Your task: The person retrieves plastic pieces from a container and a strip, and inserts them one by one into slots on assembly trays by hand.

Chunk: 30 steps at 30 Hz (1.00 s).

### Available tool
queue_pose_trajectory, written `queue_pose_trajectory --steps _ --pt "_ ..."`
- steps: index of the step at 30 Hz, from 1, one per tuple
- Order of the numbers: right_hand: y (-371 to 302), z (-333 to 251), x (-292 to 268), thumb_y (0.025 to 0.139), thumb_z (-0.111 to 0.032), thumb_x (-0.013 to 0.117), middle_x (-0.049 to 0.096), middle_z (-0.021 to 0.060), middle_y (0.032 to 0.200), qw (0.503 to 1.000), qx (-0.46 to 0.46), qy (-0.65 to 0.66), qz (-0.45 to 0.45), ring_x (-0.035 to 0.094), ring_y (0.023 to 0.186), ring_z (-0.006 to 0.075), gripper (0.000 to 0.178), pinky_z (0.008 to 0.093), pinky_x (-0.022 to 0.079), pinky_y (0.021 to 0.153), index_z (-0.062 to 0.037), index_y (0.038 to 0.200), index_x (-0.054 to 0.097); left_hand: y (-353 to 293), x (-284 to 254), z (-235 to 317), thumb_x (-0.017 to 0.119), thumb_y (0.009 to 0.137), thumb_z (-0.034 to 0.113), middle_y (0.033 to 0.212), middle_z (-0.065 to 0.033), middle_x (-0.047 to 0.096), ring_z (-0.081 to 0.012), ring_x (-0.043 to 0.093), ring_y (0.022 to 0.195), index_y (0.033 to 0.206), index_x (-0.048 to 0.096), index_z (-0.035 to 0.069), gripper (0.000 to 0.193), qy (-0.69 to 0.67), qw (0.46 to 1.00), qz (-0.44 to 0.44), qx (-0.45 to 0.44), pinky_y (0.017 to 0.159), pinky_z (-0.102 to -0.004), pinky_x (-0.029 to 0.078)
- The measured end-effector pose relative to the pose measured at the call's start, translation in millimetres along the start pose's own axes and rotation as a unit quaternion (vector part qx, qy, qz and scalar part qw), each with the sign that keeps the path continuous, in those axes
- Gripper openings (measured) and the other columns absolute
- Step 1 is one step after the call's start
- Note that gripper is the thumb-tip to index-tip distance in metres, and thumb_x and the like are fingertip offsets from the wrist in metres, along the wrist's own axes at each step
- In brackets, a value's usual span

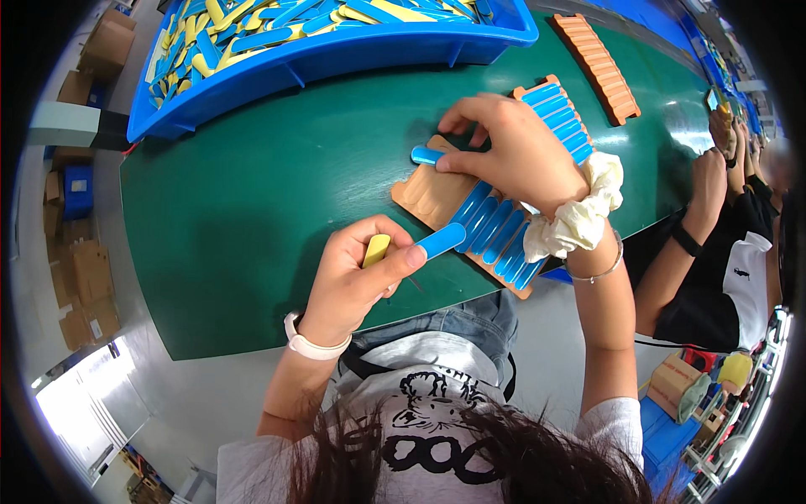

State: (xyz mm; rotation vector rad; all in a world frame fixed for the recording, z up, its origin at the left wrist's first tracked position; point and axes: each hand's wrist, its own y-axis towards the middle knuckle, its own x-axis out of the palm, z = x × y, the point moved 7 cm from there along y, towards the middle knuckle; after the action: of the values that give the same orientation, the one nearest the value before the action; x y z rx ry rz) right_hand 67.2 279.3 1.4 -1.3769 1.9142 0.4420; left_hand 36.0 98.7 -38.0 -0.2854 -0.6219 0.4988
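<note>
My left hand (pixel 357 265) is closed round small flat strips with rounded ends. A blue strip (pixel 442 242) sticks out past its thumb, and a yellow one (pixel 376 249) shows between its fingers. My right hand (pixel 525 151) pinches another blue strip (pixel 426 156) by one end, over the upper left part of a brown grooved tray (pixel 428 197). Bare grooves show at that end. Several blue strips (pixel 495 225) lie side by side in the grooves nearer me. My right wrist and its cream scrunchie hide part of the tray's right side.
A large blue bin (pixel 302 71) heaped with blue and yellow strips stands at the far left of the green table (pixel 252 210). Beyond my right hand lies a second tray (pixel 550 105) filled with blue strips; a third brown tray (pixel 598 67) is farther back. Another person's arm (pixel 701 202) is at right.
</note>
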Motion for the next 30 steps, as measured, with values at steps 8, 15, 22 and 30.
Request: queue_pose_trajectory --steps 8,15,22,30 --pt "21.7 -36.6 6.9 0.070 -0.010 0.071 0.061 0.0112 0.088 0.962 -0.183 -0.185 -0.078 0.058 0.088 0.0274 0.019 0.0351 0.048 0.074 -0.0006 0.083 0.061 0.5 1.8 0.4 0.062 0.086 0.007 0.056 0.0028 0.042 -0.0021 0.029 0.042 0.082 0.049 0.005 0.014 0.002 1.000 -0.002 0.008 0.041 -0.0206 0.021" --pt "17.2 -32.7 12.9 0.074 -0.011 0.068 0.064 0.0061 0.090 0.962 -0.212 -0.108 -0.132 0.056 0.096 0.0264 0.012 0.0368 0.045 0.085 -0.0083 0.085 0.067 0.8 3.0 0.2 0.068 0.084 0.014 0.060 0.0041 0.045 -0.0021 0.038 0.049 0.080 0.052 0.005 0.018 -0.028 0.999 -0.012 -0.012 0.043 -0.0192 0.027" --pt "16.9 -27.6 18.0 0.074 -0.009 0.066 0.062 0.0062 0.092 0.964 -0.231 -0.052 -0.119 0.052 0.096 0.0258 0.015 0.0363 0.041 0.088 -0.0101 0.089 0.067 0.3 2.9 0.5 0.066 0.084 0.012 0.058 0.0038 0.044 -0.0024 0.035 0.047 0.080 0.051 0.006 0.017 0.023 1.000 -0.001 -0.008 0.042 -0.0198 0.025" --pt "-37.0 -50.9 1.7 0.078 -0.001 0.069 0.064 0.0079 0.092 0.906 -0.326 0.232 -0.134 0.059 0.080 0.0193 0.019 0.0312 0.046 0.070 -0.0028 0.096 0.068 2.7 -2.1 -2.8 0.065 0.086 0.015 0.057 0.0052 0.041 -0.0029 0.033 0.046 0.073 0.049 0.007 0.023 -0.094 0.994 -0.046 -0.022 0.043 -0.0211 0.023"
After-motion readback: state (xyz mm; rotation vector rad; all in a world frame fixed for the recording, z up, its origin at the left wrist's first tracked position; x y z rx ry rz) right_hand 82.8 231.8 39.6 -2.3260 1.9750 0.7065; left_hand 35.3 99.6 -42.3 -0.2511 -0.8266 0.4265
